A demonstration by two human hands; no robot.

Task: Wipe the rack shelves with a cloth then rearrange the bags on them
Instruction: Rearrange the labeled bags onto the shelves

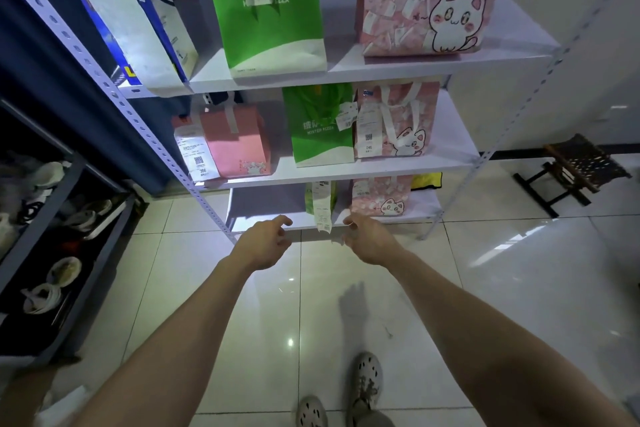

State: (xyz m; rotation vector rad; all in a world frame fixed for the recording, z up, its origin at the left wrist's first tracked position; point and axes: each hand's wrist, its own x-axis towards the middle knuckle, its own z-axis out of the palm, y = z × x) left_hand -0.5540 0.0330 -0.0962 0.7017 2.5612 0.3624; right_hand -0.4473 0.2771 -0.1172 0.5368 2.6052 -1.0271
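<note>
Green bag (309,198) on the bottom shelf (263,208) seems light, soft; grip its sides. Left hand (265,243), right hand (369,241): fingers loose, empty.

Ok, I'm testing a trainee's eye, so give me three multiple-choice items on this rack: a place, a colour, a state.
1. Where does the green bag marked 14 stand?
A. on the floor
B. on the upper shelf, between the white-and-blue bag and a pink cat bag
C. on the stool

2. What colour is the small bag trailing a long receipt on the lowest shelf?
A. black
B. green
C. blue

3. What do the left hand and right hand hold?
A. a cloth
B. a bag
C. nothing

Answers: B, those two flank it. B, green shows beside the receipt. C, both reach out, fingers loosely curled, empty.
</note>
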